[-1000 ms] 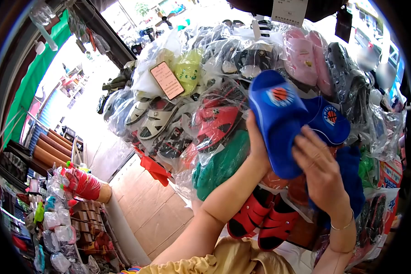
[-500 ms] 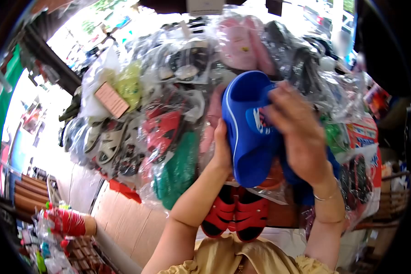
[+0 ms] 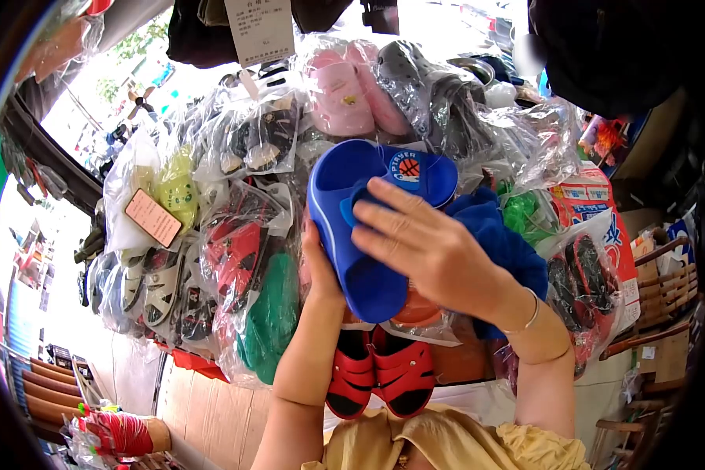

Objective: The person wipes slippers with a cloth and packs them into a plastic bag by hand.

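A blue slipper is held upright in front of the stall, its left edge gripped by my left hand. Across its strap lies my right hand, fingers spread, with a bracelet on the wrist. Behind it to the upper right shows a second blue slipper with a round basketball logo. A dark blue cloth-like item is beside my right hand. Below the held slipper stands a pair of red sandals with black insoles.
Bagged footwear surrounds the hands: pink clogs, grey clogs, green slippers, and black-and-red ones at right. A pink card lies on a bag. A white tag hangs above. A red roll is lower left.
The view has shifted rightward. The blue slipper remains in my left hand, while my right hand has moved across its strap. The second blue slipper shows behind it again.
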Available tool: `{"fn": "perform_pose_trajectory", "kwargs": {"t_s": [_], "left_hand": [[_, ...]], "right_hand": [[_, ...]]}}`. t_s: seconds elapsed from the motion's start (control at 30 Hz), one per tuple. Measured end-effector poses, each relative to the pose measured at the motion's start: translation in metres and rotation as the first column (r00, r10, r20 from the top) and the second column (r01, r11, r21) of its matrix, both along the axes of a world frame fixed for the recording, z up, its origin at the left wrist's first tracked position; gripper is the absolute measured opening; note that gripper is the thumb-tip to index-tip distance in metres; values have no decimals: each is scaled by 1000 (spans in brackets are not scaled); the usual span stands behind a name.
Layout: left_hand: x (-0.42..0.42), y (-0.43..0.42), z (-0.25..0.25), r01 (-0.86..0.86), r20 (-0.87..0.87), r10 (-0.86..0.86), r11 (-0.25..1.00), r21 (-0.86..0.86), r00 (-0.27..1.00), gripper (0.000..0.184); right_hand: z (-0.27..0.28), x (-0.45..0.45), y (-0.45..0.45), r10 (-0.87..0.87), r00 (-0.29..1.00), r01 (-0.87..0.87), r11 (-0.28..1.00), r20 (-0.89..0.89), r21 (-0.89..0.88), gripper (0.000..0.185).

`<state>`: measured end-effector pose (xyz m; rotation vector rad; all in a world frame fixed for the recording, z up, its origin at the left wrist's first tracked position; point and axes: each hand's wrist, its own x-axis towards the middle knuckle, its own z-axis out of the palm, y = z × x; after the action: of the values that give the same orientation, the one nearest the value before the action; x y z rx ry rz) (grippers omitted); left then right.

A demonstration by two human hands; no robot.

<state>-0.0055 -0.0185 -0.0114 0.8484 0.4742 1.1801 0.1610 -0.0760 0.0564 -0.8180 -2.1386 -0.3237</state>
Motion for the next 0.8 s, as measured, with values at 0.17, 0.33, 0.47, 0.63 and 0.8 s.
{"fn": "perform_pose_trajectory", "kwargs": {"t_s": [0.17, 0.33, 0.47, 0.63, 0.8], "left_hand": [[-7, 8, -3, 296, 268, -290, 955, 20, 919, 82], [-1, 4, -2, 74, 20, -75, 995, 64, 997, 78], [-13, 10, -16, 327, 514, -361, 932, 159, 778, 74], [-11, 0, -4, 42, 32, -46, 994, 105, 998, 75], [-7, 4, -1, 112, 14, -114, 991, 73, 993, 79]], "right_hand": [[9, -3, -17, 227, 967, -240, 964, -119, -111, 28], [-8, 8, 15, -64, 987, 61, 998, -150, -23, 35], [-1, -3, -3, -20, 994, 20, 1000, -110, 5, 39], [3, -9, -14, 2, 1000, 1, 998, -31, 68, 35], [7, -3, -10, 58, 996, -52, 995, -65, 82, 35]]}}
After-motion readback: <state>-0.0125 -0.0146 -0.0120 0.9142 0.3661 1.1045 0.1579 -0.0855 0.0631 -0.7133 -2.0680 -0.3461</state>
